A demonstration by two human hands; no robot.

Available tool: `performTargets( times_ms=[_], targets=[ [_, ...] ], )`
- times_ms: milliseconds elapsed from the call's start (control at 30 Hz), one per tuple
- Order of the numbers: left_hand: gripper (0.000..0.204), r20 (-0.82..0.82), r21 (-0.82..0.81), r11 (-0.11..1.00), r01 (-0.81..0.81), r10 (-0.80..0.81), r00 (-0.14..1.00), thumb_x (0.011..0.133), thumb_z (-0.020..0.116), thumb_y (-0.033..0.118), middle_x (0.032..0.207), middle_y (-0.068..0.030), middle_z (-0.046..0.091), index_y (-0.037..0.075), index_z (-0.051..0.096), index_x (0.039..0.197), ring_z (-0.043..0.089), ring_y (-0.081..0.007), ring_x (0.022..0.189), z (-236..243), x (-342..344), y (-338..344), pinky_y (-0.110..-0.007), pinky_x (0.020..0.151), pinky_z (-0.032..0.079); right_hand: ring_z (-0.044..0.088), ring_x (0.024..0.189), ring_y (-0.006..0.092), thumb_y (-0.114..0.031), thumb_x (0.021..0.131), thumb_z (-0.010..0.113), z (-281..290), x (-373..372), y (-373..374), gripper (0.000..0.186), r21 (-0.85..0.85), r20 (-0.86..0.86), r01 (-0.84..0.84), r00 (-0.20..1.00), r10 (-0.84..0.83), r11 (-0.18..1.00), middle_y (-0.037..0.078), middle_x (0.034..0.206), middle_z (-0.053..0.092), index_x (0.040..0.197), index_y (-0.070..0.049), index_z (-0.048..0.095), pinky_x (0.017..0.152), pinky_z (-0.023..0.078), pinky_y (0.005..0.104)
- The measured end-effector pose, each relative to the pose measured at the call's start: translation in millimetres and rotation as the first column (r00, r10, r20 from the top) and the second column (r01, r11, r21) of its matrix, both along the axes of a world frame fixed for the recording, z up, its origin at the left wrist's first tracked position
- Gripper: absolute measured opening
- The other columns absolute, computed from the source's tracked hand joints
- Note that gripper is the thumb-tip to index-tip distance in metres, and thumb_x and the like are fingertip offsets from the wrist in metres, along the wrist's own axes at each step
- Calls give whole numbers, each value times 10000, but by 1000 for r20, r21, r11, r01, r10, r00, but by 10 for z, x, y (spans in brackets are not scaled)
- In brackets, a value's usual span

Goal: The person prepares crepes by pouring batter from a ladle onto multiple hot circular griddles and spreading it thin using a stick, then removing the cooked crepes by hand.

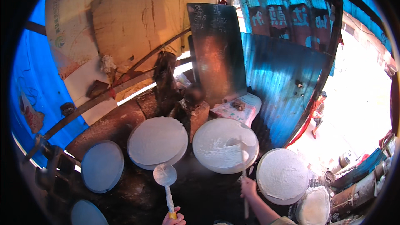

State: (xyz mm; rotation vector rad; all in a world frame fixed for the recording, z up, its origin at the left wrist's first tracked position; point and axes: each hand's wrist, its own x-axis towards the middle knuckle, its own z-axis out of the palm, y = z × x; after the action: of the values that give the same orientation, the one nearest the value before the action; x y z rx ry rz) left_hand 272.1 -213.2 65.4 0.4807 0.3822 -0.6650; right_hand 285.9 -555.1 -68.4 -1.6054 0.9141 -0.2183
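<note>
At the lower middle, my left hand (174, 218) is closed round the yellow-ended handle of a ladle (165, 175). Its round bowl, coated in white batter, sits just below the near rim of a round griddle (158, 141) covered with a pale, thin layer. My right hand (249, 188) grips a thin stick (243, 167) that reaches over another round griddle (216, 161). Wet white batter (212, 148) lies there in uneven streaks, smeared round the stick's far end. What tips the stick is blurred.
A white-coated griddle (282, 176) stands right of my right hand, beside a pile of pale flat rounds (314, 207). Two bare grey griddles (102, 166) are at left. Behind rise a dark metal panel (216, 58) and blue corrugated sheeting (279, 87). A person (318, 110) is outside.
</note>
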Motion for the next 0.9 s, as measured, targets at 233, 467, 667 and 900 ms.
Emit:
performTargets(
  times_ms=[233,467,667,900],
  targets=[
    [428,18,35,998,59,-60,998,822,392,-54,832,-31,433,79,427,1228,345,-51,484,5,111,-147,-138,379,310,557,457,183,-183,855,510,-263,-483,-239,189,-312,-9,-98,995,100,945,79,512,515,973,-81,617,432,444,330],
    [430,-23,-6,989,145,-145,989,828,398,-51,807,-24,414,84,414,1236,353,-44,500,61,180,-407,-133,396,320,449,342,128,-240,868,510,-56,598,-1059,227,-131,59,97,994,-90,987,23,481,439,916,-34,594,303,372,293],
    [395,-74,-155,970,190,-203,976,851,381,-55,810,-17,415,89,434,1216,349,-34,478,-129,163,-265,-136,395,317,339,300,78,-306,894,497,71,447,-260,402,265,326,281,874,-360,922,-26,483,389,1234,-92,503,276,296,229],
    [405,-128,-164,955,248,-270,954,858,371,-58,824,-18,423,102,425,1226,350,-46,475,-76,236,-534,-153,396,322,338,396,68,-178,873,515,155,706,59,339,501,182,82,963,-197,862,-43,535,360,1212,-165,522,346,313,226]
  ],
)
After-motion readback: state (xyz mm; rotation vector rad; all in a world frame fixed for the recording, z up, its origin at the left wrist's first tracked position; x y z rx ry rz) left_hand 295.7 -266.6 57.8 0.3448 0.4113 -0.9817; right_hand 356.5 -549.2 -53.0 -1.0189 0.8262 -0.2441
